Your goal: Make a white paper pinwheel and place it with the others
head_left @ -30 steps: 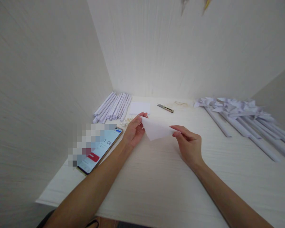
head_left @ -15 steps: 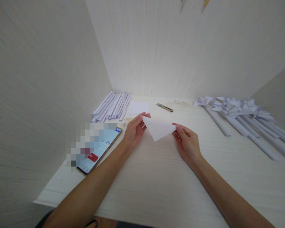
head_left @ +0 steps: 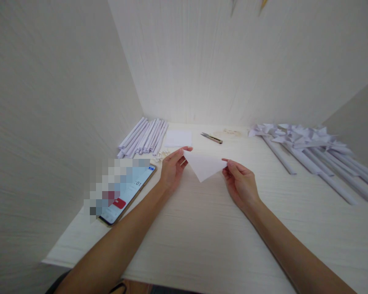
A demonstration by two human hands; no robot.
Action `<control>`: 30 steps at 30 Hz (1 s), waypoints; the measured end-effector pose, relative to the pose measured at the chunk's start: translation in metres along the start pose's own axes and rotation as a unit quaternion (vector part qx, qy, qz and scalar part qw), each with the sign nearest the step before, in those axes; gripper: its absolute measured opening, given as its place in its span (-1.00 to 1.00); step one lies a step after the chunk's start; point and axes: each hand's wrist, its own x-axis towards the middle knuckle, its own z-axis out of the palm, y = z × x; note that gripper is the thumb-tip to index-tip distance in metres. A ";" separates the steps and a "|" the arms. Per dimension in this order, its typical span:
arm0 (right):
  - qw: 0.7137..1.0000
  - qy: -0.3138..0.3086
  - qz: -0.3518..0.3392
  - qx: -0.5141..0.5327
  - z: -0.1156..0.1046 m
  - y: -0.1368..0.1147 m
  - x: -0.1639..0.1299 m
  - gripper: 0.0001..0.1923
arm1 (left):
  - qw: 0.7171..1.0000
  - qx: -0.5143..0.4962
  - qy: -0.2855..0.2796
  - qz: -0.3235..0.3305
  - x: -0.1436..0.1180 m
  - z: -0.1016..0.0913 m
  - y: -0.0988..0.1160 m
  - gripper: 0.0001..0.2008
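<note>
A white sheet of paper (head_left: 203,165), folded into a triangle, is held above the table between my two hands, one point facing down toward me. My left hand (head_left: 172,168) pinches its left corner between thumb and fingers. At the opposite corner, the thumb and fingers of my right hand (head_left: 241,183) are closed on the paper. Beyond my left hand lies a stack of white square paper (head_left: 178,138). Small pale bits (head_left: 161,155) rest beside that hand, too small to name.
Rolled paper sticks (head_left: 147,136) lie at the back left, with a phone (head_left: 131,192) in front of them. Thread snips (head_left: 212,138) lie at the back middle. Several paper pinwheels (head_left: 306,141) on sticks are piled at the right. Walls enclose the table's back and left.
The hands and the folded paper keep nearly the same position and grip. The view has shifted very slightly, and the phone's digits have changed.
</note>
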 end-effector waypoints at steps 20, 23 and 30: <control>0.999 0.009 -0.035 -0.027 -0.002 0.004 0.002 -0.86 | 0.997 0.073 0.007 0.020 -0.002 0.004 -0.005 -0.80; 0.999 0.015 -0.029 -0.013 -0.001 0.003 0.001 -0.86 | 0.995 0.092 0.016 0.020 0.000 0.001 -0.007 -0.83; 1.000 0.001 -0.016 0.004 0.001 0.003 0.000 -0.84 | 0.997 0.075 -0.007 0.007 -0.004 0.003 -0.006 -0.80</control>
